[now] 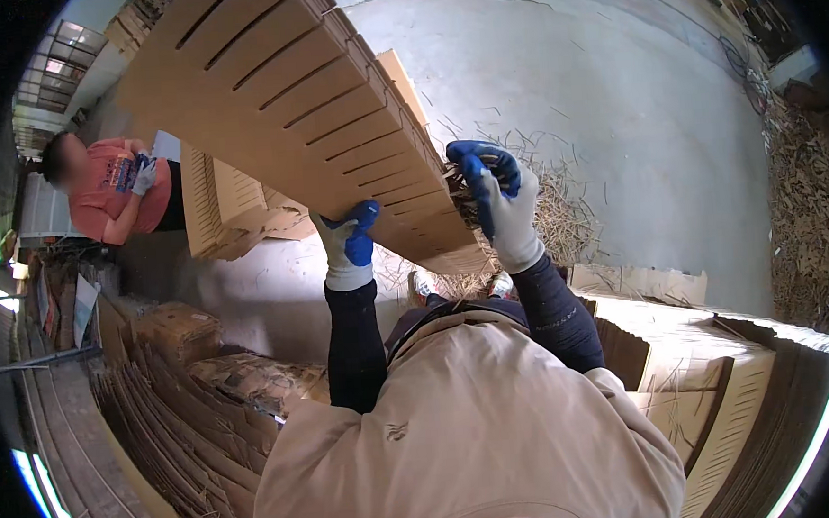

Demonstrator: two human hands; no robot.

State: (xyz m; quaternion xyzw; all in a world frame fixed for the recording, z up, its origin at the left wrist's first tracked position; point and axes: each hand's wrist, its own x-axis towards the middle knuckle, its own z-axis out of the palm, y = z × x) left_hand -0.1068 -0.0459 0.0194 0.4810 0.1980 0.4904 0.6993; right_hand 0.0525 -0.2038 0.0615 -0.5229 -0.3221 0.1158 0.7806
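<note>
Concrete floor (665,158) spans upper right. My left hand (346,244) pinches slotted cardboard (273,125), likely steadying it; my right hand (511,206) curls, its hold unclear

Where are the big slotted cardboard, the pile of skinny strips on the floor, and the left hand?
Slotted cardboard (277,108): head view, on the middle of its flat face.
Pile of strips (563,210): head view, on its right part.
Left hand (345,244): head view, on its gloved middle.

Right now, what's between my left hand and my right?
In the head view, the slotted cardboard fills most of the stretch between your left hand and right hand.
</note>
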